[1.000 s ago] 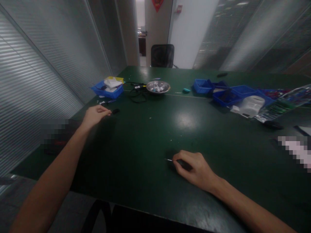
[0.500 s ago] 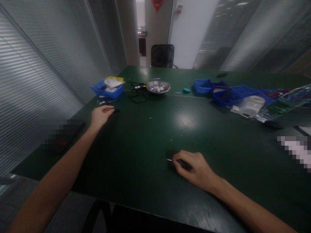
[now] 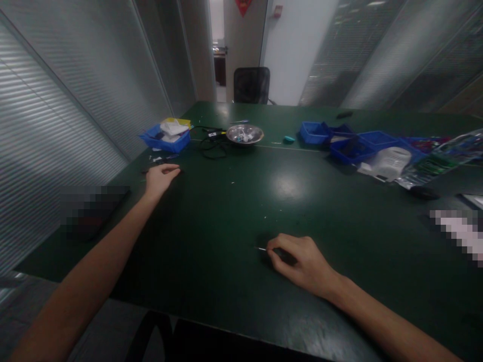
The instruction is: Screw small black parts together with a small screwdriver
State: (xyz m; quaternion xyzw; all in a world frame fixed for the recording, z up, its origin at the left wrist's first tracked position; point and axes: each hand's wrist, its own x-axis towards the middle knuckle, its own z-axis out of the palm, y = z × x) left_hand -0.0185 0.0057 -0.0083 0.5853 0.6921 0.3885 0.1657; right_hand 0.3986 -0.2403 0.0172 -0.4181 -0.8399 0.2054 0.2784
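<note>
My left hand (image 3: 160, 177) reaches out over the left part of the dark green table (image 3: 234, 211), fingers curled over a small black object that is now almost hidden under them. My right hand (image 3: 300, 261) rests on the table near the front, fingers pinched on a thin tool with a dark handle and a fine metal tip (image 3: 261, 249) that points left.
A blue bin with white scraps (image 3: 166, 137), black cables (image 3: 211, 146) and a metal dish (image 3: 245, 134) sit at the back left. Several blue trays (image 3: 350, 143), a white device (image 3: 387, 163) and plastic bags (image 3: 445, 161) crowd the right. A black chair (image 3: 251, 85) stands beyond the table.
My left hand has slid right and forward onto the small black object, which now lies under its fingers. My right hand has stayed put.
</note>
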